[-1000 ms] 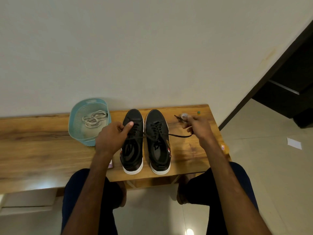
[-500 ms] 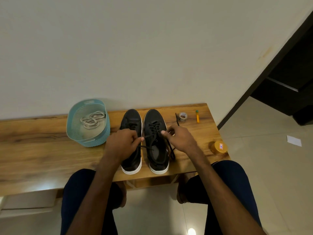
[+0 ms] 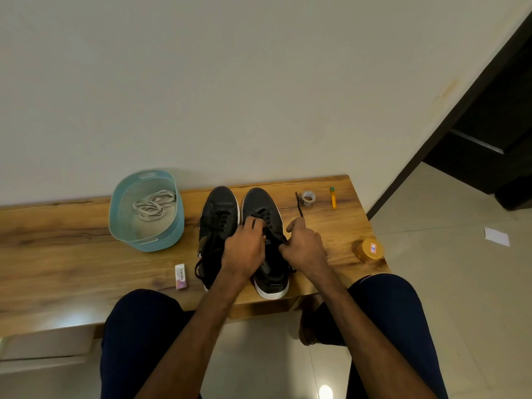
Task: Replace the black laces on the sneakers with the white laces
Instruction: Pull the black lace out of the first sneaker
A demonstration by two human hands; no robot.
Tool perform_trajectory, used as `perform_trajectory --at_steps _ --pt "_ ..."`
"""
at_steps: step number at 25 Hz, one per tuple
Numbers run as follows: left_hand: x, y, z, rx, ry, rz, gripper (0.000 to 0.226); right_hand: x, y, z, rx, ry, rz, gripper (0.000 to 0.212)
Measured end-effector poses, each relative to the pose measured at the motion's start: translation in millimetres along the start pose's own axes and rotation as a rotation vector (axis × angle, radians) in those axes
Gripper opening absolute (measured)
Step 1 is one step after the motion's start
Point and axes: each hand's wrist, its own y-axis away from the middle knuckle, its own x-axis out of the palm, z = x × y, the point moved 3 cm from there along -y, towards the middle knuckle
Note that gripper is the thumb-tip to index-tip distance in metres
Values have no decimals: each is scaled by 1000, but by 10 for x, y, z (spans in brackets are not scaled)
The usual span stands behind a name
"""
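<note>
Two black sneakers with white soles stand side by side on the wooden table, the left sneaker (image 3: 216, 226) and the right sneaker (image 3: 263, 208). Both carry black laces. My left hand (image 3: 244, 249) lies over the right sneaker's tongue, its fingers pinching the black lace (image 3: 273, 236) at the eyelets. My right hand (image 3: 303, 249) grips the same lace's loose end, which runs up past my fingers to a tip (image 3: 298, 201) on the table. White laces (image 3: 152, 204) lie coiled in a light blue basket (image 3: 144, 240) to the left.
A small eraser box (image 3: 181, 276) lies left of the sneakers. At the right of the table (image 3: 57, 254) are a tape roll (image 3: 307, 198), a yellow marker (image 3: 333, 198) and an orange-lidded jar (image 3: 370, 250). The wall runs behind; my knees are under the near edge.
My right hand came in from the far right of the table to the right sneaker. My left hand moved from the left sneaker onto the right sneaker's laces.
</note>
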Motion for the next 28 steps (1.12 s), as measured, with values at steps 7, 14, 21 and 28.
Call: perform_trajectory --at_steps 7,14,21,28 --pt "19 32 -54 -113 49 -81 30 23 -7 13 42 15 43 32" --pt "-13 -85 -1 -128 183 -103 14 37 2 17 37 1 55 32" --pt "-53 -135 241 -412 784 82 11 55 -3 54 2 99 21 25" --pt "-153 -105 163 20 212 27 16 2 -6 32 44 100 10 39"
